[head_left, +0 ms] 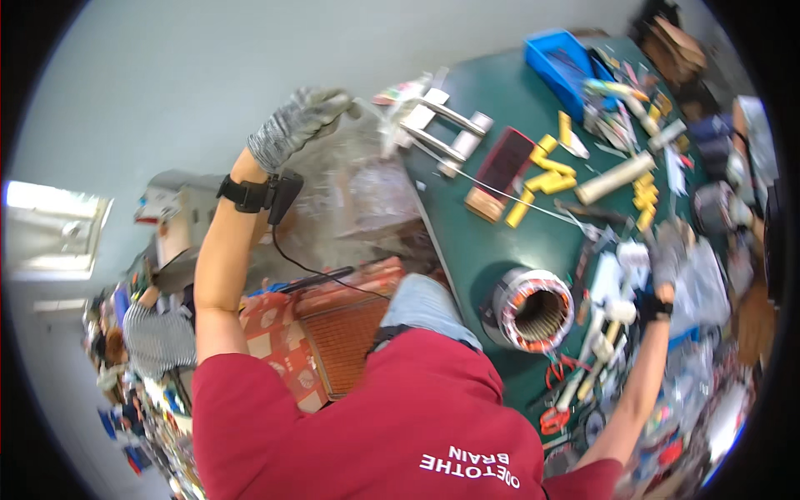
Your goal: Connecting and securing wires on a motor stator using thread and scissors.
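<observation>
Left grip (pixel 312 117) beside pale strand (pixel 368 108), right grip (pixel 668 250) by clear bag (pixel 702 287), cannot tell if either is closed

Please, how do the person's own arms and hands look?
The left hand and right hand wear grey gloves and black wrist straps, the left strap carrying a black box with a thin dark cable. The sleeves are short and dark red.
</observation>
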Motion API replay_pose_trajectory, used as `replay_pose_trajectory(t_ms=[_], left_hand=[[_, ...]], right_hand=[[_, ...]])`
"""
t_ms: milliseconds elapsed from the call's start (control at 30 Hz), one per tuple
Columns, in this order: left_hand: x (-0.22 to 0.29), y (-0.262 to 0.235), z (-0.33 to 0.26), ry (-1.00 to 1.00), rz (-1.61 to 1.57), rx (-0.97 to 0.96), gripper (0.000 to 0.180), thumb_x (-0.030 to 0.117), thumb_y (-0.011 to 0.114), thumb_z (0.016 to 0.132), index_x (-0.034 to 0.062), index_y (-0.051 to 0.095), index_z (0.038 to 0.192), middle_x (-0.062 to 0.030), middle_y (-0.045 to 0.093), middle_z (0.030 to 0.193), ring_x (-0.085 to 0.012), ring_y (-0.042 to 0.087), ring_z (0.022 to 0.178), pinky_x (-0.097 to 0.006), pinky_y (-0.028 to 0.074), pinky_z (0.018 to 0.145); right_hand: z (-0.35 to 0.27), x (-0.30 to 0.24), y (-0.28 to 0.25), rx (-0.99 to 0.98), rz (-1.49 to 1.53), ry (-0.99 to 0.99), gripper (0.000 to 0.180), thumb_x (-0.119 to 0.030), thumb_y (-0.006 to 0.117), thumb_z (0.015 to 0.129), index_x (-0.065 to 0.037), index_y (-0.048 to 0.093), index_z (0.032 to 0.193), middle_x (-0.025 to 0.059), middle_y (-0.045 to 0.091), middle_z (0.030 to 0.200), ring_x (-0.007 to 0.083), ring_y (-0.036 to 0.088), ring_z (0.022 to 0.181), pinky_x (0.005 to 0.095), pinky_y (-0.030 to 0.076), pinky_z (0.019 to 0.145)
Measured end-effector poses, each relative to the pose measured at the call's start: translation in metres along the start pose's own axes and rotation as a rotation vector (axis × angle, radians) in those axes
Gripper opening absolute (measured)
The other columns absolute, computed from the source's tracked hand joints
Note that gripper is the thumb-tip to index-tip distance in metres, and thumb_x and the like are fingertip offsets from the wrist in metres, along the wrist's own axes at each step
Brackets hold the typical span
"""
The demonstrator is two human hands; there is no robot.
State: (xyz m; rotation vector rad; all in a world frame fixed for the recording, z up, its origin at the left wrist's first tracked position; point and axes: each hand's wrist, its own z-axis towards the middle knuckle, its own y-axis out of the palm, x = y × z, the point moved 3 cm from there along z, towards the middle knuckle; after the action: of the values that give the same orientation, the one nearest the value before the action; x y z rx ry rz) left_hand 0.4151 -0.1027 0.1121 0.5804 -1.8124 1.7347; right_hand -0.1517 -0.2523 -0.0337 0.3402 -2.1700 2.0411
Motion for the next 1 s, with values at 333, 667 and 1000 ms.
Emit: replay_pose_trajectory(t_ms=[333, 667, 1000], left_hand=[[0.054, 0.027, 0.081, 0.598, -0.18, 0.283, 0.03, 0.011, 0.048, 0.086, 0.0035, 0.052, 0.115, -0.0078, 0.055, 0.112, -0.0201, 0.053, 0.098, -0.031, 0.043, 0.082], [-0.437, -0.158, -0.33, -1.275, -0.078, 0.8, 0.045, 0.024, 0.038, 0.092, 0.0025, 0.036, 0.131, -0.0123, 0.039, 0.135, -0.0273, 0.043, 0.118, -0.039, 0.035, 0.098], [-0.452, -0.149, -0.211, -1.211, 0.552, 0.163, 0.046, 0.031, 0.036, 0.093, 0.0006, 0.042, 0.127, -0.014, 0.047, 0.127, -0.0267, 0.047, 0.113, -0.038, 0.037, 0.095]], right_hand=[[-0.141, -0.068, -0.183, 0.253, 0.555, -0.574, 0.054, -0.026, 0.061, 0.08, -0.003, 0.043, 0.126, 0.0152, 0.045, 0.126, 0.0282, 0.042, 0.116, 0.0353, 0.035, 0.095], [-0.176, 0.02, -0.186, 0.026, 0.517, -0.205, 0.051, -0.02, 0.059, 0.081, -0.003, 0.043, 0.126, 0.0148, 0.047, 0.123, 0.0265, 0.044, 0.115, 0.0344, 0.036, 0.095], [-0.143, -0.01, -0.193, 0.073, 0.564, -0.242, 0.049, -0.015, 0.057, 0.082, -0.004, 0.042, 0.127, 0.0144, 0.049, 0.121, 0.0248, 0.045, 0.113, 0.0334, 0.036, 0.095]])
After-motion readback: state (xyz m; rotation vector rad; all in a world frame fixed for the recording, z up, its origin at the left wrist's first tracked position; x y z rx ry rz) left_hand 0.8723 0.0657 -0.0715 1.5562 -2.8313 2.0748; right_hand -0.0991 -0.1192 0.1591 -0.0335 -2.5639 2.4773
